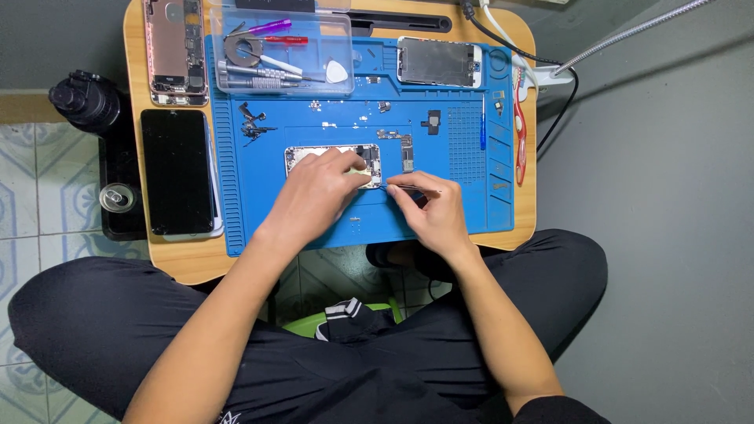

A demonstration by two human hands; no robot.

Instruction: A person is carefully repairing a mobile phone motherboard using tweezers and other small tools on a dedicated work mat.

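Your left hand lies flat over the opened phone on the blue mat, its fingers spread across the shell and pinning it down. Your right hand has its fingers pinched narrow on a thin tool, probably tweezers, with the tip just beside your left fingertips at the phone's right end. Keep the left fingers pressing straight down so the shell does not slide on the mat. I judge the tip needs a shallow, steady approach: rest the heel of the right hand on the mat. Loose small parts lie just beyond your fingers, so avoid sweeping the wrist across them.
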